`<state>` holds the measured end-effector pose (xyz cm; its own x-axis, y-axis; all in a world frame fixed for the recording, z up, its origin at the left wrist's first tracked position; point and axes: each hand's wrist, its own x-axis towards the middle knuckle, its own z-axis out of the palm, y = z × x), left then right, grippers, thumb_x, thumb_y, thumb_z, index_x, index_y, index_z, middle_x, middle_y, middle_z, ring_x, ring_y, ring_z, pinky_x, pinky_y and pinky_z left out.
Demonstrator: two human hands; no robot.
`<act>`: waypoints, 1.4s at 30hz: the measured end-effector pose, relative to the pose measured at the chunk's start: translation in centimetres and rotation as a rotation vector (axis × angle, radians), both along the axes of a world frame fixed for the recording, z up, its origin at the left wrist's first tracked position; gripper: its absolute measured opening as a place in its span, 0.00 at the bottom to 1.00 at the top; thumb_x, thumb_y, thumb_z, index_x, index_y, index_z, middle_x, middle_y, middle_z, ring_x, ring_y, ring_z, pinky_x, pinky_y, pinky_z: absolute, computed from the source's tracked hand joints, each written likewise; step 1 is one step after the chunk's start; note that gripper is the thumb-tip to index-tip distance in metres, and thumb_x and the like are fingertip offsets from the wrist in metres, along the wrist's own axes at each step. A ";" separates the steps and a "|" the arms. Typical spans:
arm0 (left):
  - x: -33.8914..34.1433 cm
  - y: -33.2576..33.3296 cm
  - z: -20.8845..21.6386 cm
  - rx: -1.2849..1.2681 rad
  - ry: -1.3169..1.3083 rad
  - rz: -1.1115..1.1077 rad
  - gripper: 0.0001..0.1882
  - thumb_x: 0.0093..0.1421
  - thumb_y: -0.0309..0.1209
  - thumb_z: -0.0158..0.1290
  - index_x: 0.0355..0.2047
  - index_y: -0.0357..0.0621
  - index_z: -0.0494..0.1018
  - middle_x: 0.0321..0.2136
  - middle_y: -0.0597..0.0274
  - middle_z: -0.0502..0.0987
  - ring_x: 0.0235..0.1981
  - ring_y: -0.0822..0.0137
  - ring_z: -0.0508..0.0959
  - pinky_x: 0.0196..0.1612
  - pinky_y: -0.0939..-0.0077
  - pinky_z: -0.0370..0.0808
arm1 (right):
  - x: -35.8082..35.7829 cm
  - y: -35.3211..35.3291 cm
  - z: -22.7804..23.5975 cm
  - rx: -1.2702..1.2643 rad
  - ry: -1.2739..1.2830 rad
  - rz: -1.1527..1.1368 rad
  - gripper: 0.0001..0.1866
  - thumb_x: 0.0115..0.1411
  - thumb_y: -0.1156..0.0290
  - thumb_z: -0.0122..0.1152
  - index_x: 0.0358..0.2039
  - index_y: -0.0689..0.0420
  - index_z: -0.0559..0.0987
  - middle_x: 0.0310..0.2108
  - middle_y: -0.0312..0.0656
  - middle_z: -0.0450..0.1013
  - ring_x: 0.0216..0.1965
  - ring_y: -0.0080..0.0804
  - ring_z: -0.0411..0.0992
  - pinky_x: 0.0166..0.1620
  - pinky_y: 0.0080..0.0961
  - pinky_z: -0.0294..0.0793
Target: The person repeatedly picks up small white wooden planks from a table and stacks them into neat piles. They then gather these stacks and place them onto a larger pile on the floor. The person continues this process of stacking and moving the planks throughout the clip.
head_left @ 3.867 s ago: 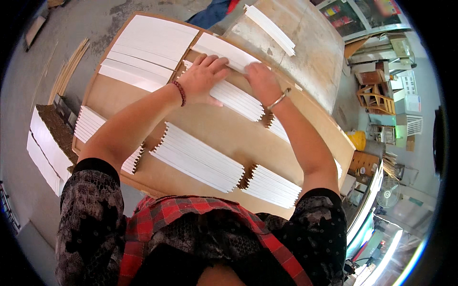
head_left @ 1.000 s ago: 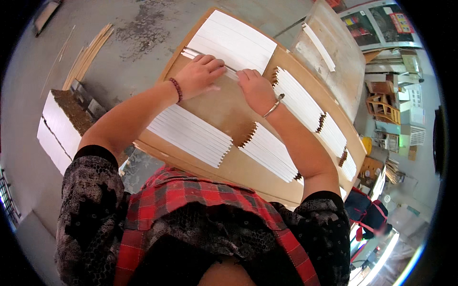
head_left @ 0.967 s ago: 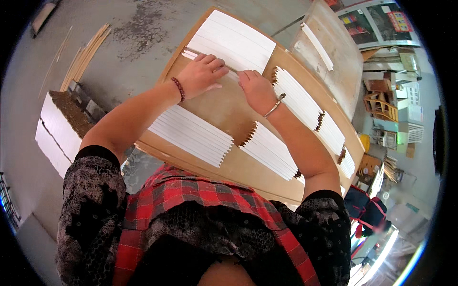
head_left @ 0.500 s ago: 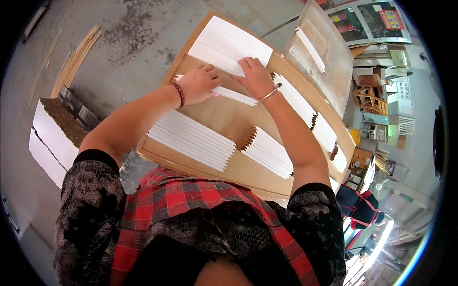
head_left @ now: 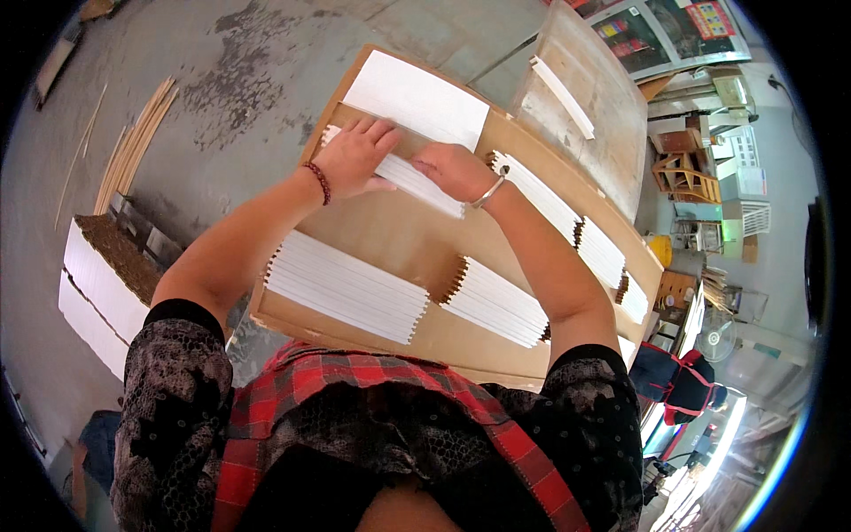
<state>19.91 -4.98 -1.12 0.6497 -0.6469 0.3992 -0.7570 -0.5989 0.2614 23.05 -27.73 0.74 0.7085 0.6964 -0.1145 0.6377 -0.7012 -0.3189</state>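
Counts on the brown cardboard work board (head_left: 399,244)

Six fanned rows of white flat strips lie on it, with one small bundle of white strips (head_left: 403,173) under two hands; one long white strip (head_left: 563,84) sits on the far right wooden panel (head_left: 612,133).

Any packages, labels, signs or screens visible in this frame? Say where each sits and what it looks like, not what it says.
Posters or signs: top right, behind glass-fronted panels, rectangular, mostly red, yellow and green.
Cardboard box: far right on the floor, small, brown.
Yellow container: right, past the table edge, squat.
No screens or labels can be made out; the white strips under both hands are plain.
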 end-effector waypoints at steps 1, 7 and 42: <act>0.4 0.1 0.0 0.085 0.149 -0.047 0.28 0.46 0.45 0.62 0.41 0.40 0.69 0.42 0.55 0.69 0.49 0.55 0.68 0.54 0.61 0.65 | 0.2 -0.2 -0.1 0.142 -0.138 -0.008 0.13 0.56 0.67 0.58 0.41 0.58 0.76 0.41 0.48 0.72 0.45 0.46 0.69 0.47 0.37 0.71; 1.9 -0.1 0.2 0.052 -0.059 -0.028 0.30 0.45 0.48 0.63 0.41 0.39 0.70 0.48 0.53 0.69 0.51 0.54 0.68 0.53 0.62 0.67 | 1.7 -0.8 -0.4 -0.027 -0.118 0.024 0.08 0.54 0.70 0.57 0.33 0.59 0.74 0.36 0.46 0.71 0.42 0.45 0.70 0.46 0.38 0.71; 5.1 -1.6 0.8 0.199 0.271 0.087 0.44 0.39 0.53 0.65 0.52 0.38 0.67 0.52 0.51 0.67 0.56 0.50 0.64 0.60 0.58 0.61 | 8.0 -2.7 -0.4 0.310 -0.166 -0.047 0.11 0.55 0.63 0.60 0.31 0.57 0.78 0.33 0.47 0.74 0.37 0.47 0.73 0.42 0.41 0.72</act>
<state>25.01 -6.58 -0.29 0.7708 -0.6324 0.0767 -0.6201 -0.7173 0.3178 31.02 -30.44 0.30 0.7319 0.6460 0.2168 0.6679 -0.6173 -0.4157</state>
